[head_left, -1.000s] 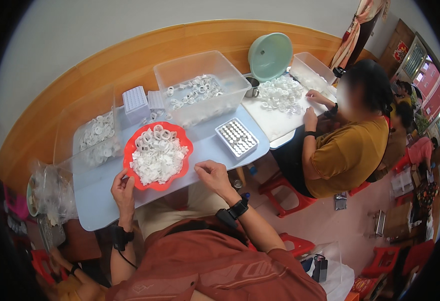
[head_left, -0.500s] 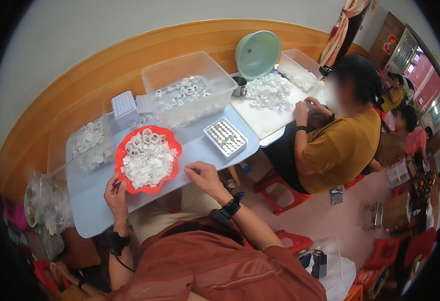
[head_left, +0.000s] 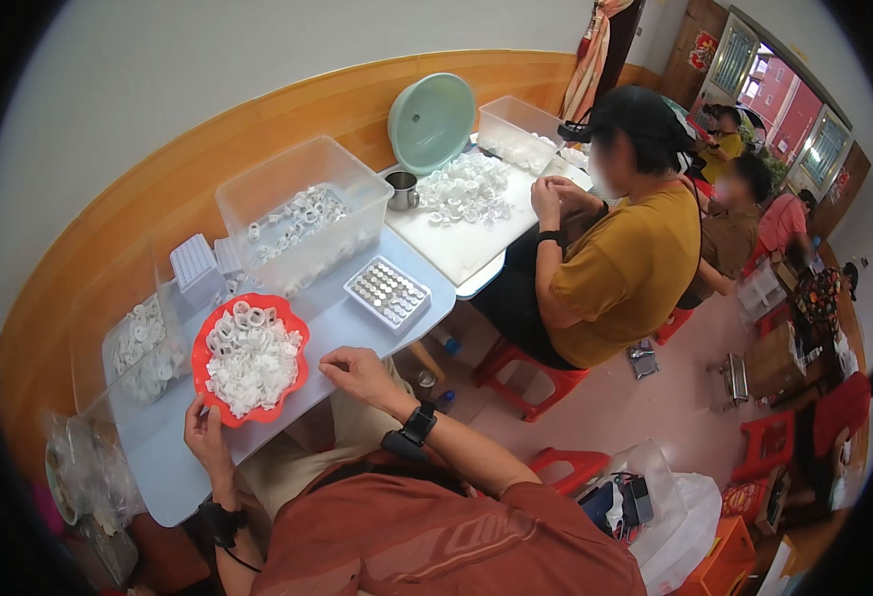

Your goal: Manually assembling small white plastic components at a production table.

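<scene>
Fingers point(head_left: 192, 415) at One Bowl point(head_left: 301, 348)

Your left hand point(head_left: 208, 437) touches the red bowl's near rim; whether its fingers pinch cannot be told. The bowl, on one blue table point(head_left: 158, 477), holds white pieces point(head_left: 252, 368). Your right hand point(head_left: 354, 375) hovers, fingertips point(head_left: 333, 364) drawn together, near one white tray point(head_left: 408, 316).

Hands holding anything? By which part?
Left hand: red bowl, apparently by its near-left rim. Right hand: nothing visible, though something tiny can't be ruled out.

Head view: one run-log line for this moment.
Left hand: at red bowl; right hand: apart from bowl; bowl contents: white pieces
</scene>
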Available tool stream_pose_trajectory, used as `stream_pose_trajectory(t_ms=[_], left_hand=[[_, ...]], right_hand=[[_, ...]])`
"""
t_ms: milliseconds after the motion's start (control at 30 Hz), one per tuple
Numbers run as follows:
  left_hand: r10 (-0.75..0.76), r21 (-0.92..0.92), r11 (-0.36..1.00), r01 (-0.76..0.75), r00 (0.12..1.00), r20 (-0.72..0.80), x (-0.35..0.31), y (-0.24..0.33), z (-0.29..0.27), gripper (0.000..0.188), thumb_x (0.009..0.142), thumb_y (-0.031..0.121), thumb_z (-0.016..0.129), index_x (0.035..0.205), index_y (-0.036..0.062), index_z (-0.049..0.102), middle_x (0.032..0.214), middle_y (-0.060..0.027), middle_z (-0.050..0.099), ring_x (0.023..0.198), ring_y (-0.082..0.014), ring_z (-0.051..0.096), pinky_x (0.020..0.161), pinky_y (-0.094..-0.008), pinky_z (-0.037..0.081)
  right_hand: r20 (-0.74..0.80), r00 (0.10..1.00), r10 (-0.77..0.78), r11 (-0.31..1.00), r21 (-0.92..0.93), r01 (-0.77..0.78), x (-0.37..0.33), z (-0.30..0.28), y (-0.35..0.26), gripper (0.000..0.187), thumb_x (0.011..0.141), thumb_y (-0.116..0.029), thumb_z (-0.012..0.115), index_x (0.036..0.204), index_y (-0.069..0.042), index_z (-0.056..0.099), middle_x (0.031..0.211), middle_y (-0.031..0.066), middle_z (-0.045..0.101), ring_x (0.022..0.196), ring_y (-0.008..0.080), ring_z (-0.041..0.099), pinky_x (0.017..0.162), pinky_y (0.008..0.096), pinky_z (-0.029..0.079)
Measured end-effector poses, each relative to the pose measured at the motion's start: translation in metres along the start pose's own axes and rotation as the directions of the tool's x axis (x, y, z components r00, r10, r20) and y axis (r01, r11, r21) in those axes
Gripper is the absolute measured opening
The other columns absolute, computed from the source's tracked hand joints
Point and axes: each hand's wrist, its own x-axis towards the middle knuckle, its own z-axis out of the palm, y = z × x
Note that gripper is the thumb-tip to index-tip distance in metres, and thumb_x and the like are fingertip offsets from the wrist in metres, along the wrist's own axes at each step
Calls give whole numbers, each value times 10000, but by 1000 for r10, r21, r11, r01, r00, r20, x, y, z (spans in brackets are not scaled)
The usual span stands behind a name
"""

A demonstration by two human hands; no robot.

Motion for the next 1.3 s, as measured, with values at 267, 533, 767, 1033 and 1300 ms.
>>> stream_pose_trajectory(t_ms=[267, 533, 767, 1033, 1300], left_hand=[[-10, 71, 997, 10, 1000, 6, 0, 0, -5, 386, 949, 74, 630, 1290, -83, 540, 1149, -114, 614, 936, -130, 609, 845, -266, 495], [0, 57, 998, -1, 1000, 13, 1, -6, -8, 382, 947, 77, 633, 1284, -79, 545, 1198, -119, 594, 970, -138, 602, 878, -273, 486], [4, 92, 996, -4, 1000, 0, 2, -2, -6, 397, 947, 108, 641, 1282, -81, 544, 1211, -124, 591, 1046, -170, 590, 941, -302, 471], [31, 92, 995, -30, 1000, -2, -1, 5, 0, 391, 951, 108, 629, 1281, -83, 541, 1231, -136, 592, 1079, -180, 590, 954, -310, 470], [25, 74, 997, -25, 1000, 6, -1, 5, 3, 363, 961, 97, 609, 1280, -66, 550, 1200, -123, 605, 1053, -173, 598, 920, -300, 484]], right_hand=[[29, 999, -19, 999, 34, 18, 0, 0, 2, 206, 915, -157, 672, 1002, 25, 714, 835, 61, 712, 743, 98, 611, 687, 266, 505], [10, 999, -40, 998, 52, 39, 0, 0, 1, 215, 903, -188, 650, 971, 7, 710, 829, 129, 713, 722, 208, 657, 696, 331, 519], [3, 998, -66, 996, 60, 66, 1, 1, 8, 196, 909, -165, 677, 989, 11, 714, 828, 72, 708, 738, 113, 615, 684, 275, 507], [15, 997, -69, 997, 38, 69, 0, 0, 8, 213, 902, -172, 676, 1007, 10, 713, 864, 114, 715, 767, 157, 652, 709, 301, 517], [27, 997, -66, 998, 2, 65, 1, -2, 9, 224, 904, -181, 677, 1016, 10, 712, 869, 123, 711, 777, 179, 664, 723, 307, 520]])
